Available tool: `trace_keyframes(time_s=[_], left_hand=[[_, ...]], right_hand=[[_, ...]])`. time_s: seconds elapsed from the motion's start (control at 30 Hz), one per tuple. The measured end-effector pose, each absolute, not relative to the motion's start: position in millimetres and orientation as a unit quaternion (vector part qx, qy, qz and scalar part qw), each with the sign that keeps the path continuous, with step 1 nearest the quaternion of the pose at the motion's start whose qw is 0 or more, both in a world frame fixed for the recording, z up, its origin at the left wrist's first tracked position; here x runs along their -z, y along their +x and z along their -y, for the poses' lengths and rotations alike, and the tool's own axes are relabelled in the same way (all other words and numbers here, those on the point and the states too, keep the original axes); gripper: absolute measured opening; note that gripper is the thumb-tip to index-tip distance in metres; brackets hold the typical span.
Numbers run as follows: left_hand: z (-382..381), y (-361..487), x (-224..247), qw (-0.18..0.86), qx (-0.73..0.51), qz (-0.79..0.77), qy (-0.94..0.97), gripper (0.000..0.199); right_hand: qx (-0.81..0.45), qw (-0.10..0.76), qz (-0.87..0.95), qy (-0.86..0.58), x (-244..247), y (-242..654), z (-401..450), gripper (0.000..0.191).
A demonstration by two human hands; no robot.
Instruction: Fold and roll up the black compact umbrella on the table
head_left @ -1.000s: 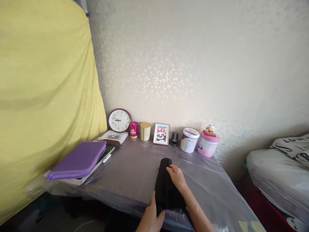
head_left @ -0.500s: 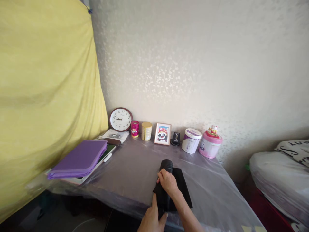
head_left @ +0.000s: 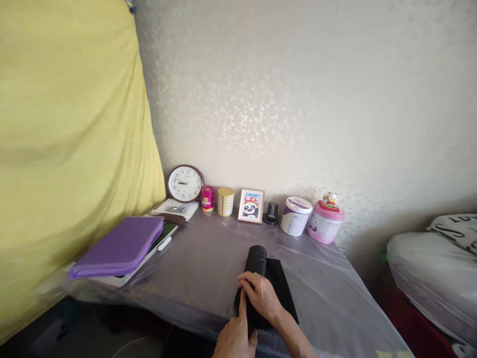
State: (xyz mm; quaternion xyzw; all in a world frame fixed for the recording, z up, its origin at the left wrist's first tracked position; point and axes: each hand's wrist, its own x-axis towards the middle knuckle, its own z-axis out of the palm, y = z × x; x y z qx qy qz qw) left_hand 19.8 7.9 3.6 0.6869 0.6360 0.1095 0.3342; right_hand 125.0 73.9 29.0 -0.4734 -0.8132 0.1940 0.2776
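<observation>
A black rolled bundle (head_left: 256, 258) lies lengthwise near the table's front edge, partly on a flat black sheet (head_left: 283, 288) that shows to its right. My right hand (head_left: 259, 293) lies across the roll, its fingers curled over the left side and closed on it. Below and to the left, my left hand (head_left: 236, 334) holds the near end, with the index finger stretched up along the left side to the right hand's fingertips and the thumb near the bottom end. Both hands hide much of the roll's near part.
On the plastic-covered table (head_left: 208, 263), a purple folder (head_left: 119, 243) lies at the left. Along the wall stand a clock (head_left: 185, 183), pink tin (head_left: 207, 199), yellow-lidded can (head_left: 225, 202), panda picture (head_left: 251, 206), black object (head_left: 272, 214), white tub (head_left: 295, 217) and pink tub (head_left: 325, 222).
My right hand has slid down the roll towards me, and its fingers now meet my left index finger. More of the roll's far end shows. The view has shifted slightly.
</observation>
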Motion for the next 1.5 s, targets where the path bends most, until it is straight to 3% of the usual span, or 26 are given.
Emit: trace_keyframes(time_s=[0.3,0.63,0.83,1.03,1.27,1.5], left_hand=[[-9.2,21.3,-3.9,0.345,-0.087,-0.642,0.679,0.077],[-11.1,18.4,3.3,0.365,-0.097,-0.637,0.672,0.077],[-7.2,17.6,0.5,0.363,-0.147,-0.633,0.668,0.074],[-5.6,16.8,-1.0,0.365,-0.158,-0.641,0.657,0.073],[-5.6,17.2,1.7,0.359,-0.171,-0.634,0.663,0.073],[-5.1,17.0,0.9,0.362,-0.175,-0.632,0.662,0.072]], right_hand=[[-0.094,0.259,0.867,-0.415,-12.7,145.0,-107.8,0.03],[-0.117,0.301,0.724,-0.609,-8.2,161.1,-184.5,0.029],[-0.118,0.322,0.611,-0.714,-8.4,223.2,-157.0,0.039],[-0.304,0.316,0.548,-0.712,0.8,240.9,-107.0,0.041],[-0.188,0.305,0.626,-0.692,-4.1,218.5,-78.5,0.037],[-0.232,0.348,0.64,-0.644,-11.9,202.4,-84.2,0.033]])
